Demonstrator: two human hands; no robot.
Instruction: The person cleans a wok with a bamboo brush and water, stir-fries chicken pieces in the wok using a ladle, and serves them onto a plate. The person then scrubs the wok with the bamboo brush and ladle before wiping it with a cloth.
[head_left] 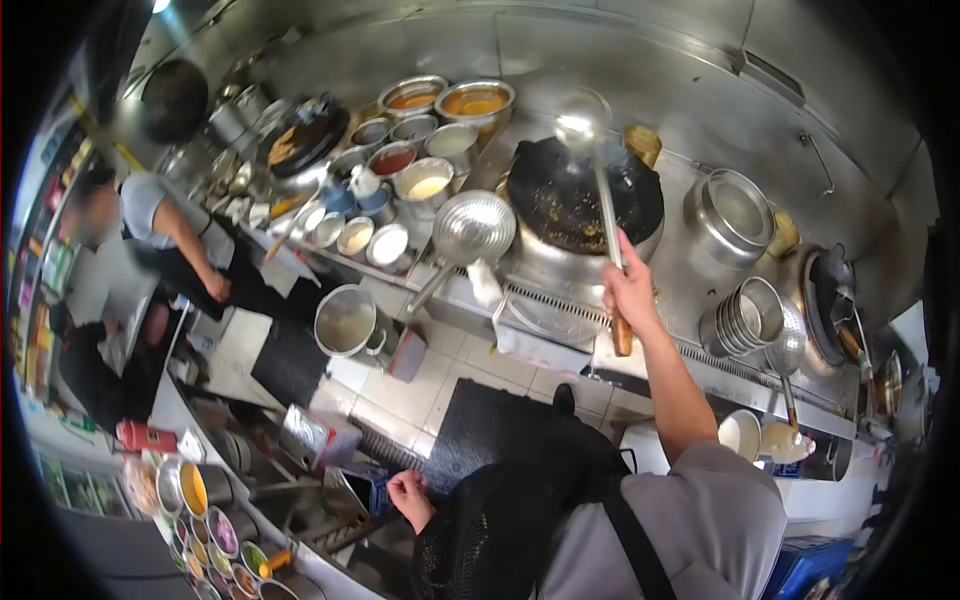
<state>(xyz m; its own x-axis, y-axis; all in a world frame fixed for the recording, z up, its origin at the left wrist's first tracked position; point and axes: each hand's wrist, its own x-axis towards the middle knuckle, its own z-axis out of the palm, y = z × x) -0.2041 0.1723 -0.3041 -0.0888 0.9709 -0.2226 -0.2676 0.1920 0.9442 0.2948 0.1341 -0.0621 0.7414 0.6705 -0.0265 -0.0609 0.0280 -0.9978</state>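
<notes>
My right hand (pixel 630 283) is wrapped round the handle of a long ladle (pixel 607 205), just above its wooden end. The round metal bowl of the ladle is up over the far rim of a black wok (pixel 585 205). Dark, oily bits of food cling to the inside of the wok, which sits on a steel burner ring. Low by my body, my left hand (pixel 408 497) hangs with its fingers curled in, and I see nothing in them. Left of the wok, a perforated strainer (pixel 474 228) rests by the counter edge.
Pots of sauce (pixel 476 100) and bowls of seasoning (pixel 387 244) crowd the left counter. Stacked steel bowls (pixel 742 318) and a round pot (pixel 735 215) stand to the right. A bucket (pixel 346 320) is on the tiled floor. A co-worker (pixel 175 215) is at far left, near ingredient tubs (pixel 224 530).
</notes>
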